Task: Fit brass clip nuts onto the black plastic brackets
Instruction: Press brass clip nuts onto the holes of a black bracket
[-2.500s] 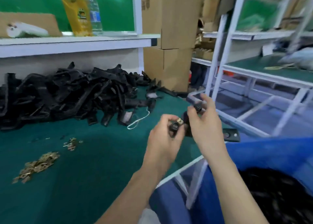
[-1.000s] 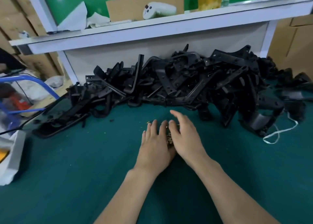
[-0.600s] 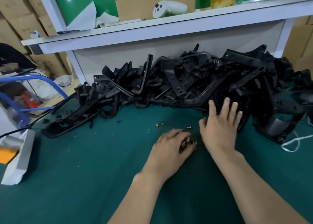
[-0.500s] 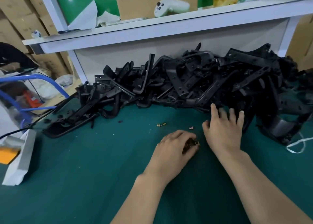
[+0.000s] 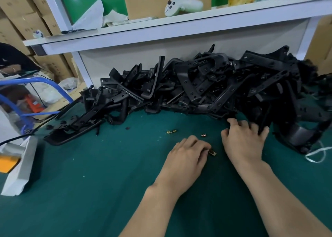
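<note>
A big heap of black plastic brackets [image 5: 206,86] lies along the back of the green table [image 5: 89,183]. My left hand [image 5: 186,156] rests palm down on the mat, its fingers curled over brass clip nuts [image 5: 212,152], one of which sticks out at its fingertips. Loose brass clip nuts [image 5: 171,131] lie just beyond it, and a single one [image 5: 203,135] lies between my hands. My right hand [image 5: 244,138] reaches into the front edge of the heap, fingertips curled among the brackets; what they hold is hidden.
A white shelf [image 5: 161,28] overhangs the heap, with a white game controller [image 5: 181,5] and cardboard on it. A white bag [image 5: 19,166] and a blue-framed cart [image 5: 27,102] stand at the table's left edge. A white cord [image 5: 318,154] lies at the right.
After the bracket assembly to the right, I turned to the heap. My hands parted: the left stayed curled over the clip nuts, the right slid forward into the brackets and its fingers curled.
</note>
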Available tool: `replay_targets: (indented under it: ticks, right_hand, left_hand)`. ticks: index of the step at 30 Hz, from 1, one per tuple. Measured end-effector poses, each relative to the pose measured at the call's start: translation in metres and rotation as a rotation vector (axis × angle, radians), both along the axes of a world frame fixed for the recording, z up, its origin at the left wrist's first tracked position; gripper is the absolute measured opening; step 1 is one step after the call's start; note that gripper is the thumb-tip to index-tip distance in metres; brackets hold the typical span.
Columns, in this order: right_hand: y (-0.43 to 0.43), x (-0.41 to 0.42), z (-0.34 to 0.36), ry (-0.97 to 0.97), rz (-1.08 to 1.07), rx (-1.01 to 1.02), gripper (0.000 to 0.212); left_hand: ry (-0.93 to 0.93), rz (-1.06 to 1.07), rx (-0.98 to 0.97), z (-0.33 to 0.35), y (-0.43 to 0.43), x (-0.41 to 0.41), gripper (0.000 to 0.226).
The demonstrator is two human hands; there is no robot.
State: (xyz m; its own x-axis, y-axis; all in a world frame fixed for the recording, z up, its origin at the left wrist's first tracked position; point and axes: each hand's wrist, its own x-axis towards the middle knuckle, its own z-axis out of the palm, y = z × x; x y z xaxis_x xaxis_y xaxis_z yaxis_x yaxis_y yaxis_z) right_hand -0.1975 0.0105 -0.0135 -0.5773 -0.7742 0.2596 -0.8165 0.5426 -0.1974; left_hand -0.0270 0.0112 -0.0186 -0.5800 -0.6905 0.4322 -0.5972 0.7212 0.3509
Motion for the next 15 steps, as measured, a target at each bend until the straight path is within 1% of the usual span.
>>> replay_targets:
  ticks: [6, 10, 12, 15]
  right_hand:
    - [0.011, 0.002, 0.0, 0.007, 0.046, -0.087, 0.036]
    - [0.027, 0.017, 0.0, -0.006, 0.048, -0.087, 0.043]
    - [0.037, 0.024, -0.001, 0.007, 0.044, -0.127, 0.046]
    - [0.05, 0.03, 0.001, 0.072, 0.052, -0.215, 0.043]
  left_hand:
    - [0.007, 0.016, 0.004, 0.001, 0.001, 0.001, 0.025]
    - [0.022, 0.042, -0.001, 0.001, 0.003, 0.002, 0.024]
    - [0.038, 0.053, -0.01, 0.003, 0.004, 0.003, 0.024]
    - [0.068, 0.06, -0.007, 0.004, 0.006, 0.003, 0.023]
